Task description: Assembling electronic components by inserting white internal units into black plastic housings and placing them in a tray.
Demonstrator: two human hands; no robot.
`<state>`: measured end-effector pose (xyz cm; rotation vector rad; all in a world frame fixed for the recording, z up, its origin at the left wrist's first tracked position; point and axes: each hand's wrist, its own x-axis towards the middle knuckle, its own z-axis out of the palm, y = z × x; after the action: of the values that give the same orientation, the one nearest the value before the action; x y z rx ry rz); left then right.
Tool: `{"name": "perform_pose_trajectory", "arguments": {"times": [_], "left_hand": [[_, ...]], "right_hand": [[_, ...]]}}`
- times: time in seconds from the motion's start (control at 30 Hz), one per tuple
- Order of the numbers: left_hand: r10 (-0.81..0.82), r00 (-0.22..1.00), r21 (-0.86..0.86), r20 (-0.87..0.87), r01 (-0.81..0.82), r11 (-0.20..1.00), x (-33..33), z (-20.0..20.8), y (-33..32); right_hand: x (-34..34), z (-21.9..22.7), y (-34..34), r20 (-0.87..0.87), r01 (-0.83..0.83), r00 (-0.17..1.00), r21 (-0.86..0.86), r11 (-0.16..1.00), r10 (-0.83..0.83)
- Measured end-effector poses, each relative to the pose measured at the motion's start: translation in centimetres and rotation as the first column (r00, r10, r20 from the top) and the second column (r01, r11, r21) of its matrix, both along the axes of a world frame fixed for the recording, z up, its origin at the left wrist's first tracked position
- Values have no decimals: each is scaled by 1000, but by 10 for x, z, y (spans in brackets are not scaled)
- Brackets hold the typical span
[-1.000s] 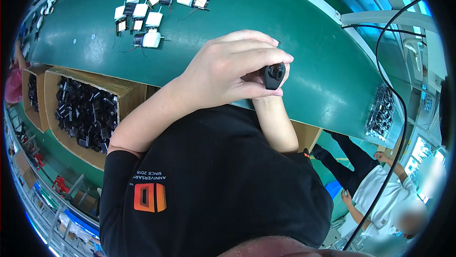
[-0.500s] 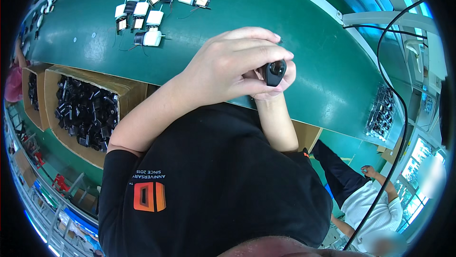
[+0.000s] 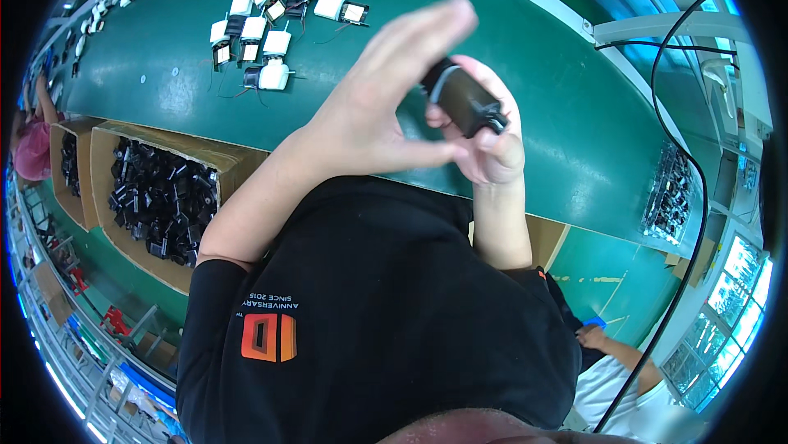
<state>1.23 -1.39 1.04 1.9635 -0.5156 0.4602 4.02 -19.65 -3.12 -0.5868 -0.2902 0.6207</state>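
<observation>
The green worktable [image 3: 591,136] spans the view as before, with the large cardboard box [image 3: 238,167] of small black plastic parts [image 3: 164,198] standing at its near edge on the left, its heap seemingly unaltered. At lower right, less of the white-shirted co-worker [image 3: 607,382] shows than half a second ago, the dark trousers now mostly hidden behind the wearer's shoulder.

The left hand [image 3: 371,107] changes most: earlier curled around the work, it is now opened out, its raised fingers blurred and its thumb pointing rightward; whether it touches anything cannot be told. The right hand [image 3: 497,153], largely hidden then, is now plainly visible, gripping the black plastic casing [image 3: 466,101] between thumb and fingers. That casing, previously seen end-on, is above the table in front of the chest, tilted, showing a broad side. Beyond, the white-and-black parts [image 3: 277,42] lie on the tabletop in the same loose cluster.
</observation>
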Motion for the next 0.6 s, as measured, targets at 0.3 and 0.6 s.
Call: {"name": "perform_pose_trajectory", "arguments": {"times": [0.3, 0.6], "left_hand": [[-73, 983, -107, -170, 56, 993, -9, -11, -26], [-50, 990, 62, -136, 59, 996, -9, -20, -30]], "right_hand": [[-14, 3, 19, -114, 194, 976, 100, 976, -183], [-24, -1, 15, -62, 264, 963, 15, 964, -262]]}}
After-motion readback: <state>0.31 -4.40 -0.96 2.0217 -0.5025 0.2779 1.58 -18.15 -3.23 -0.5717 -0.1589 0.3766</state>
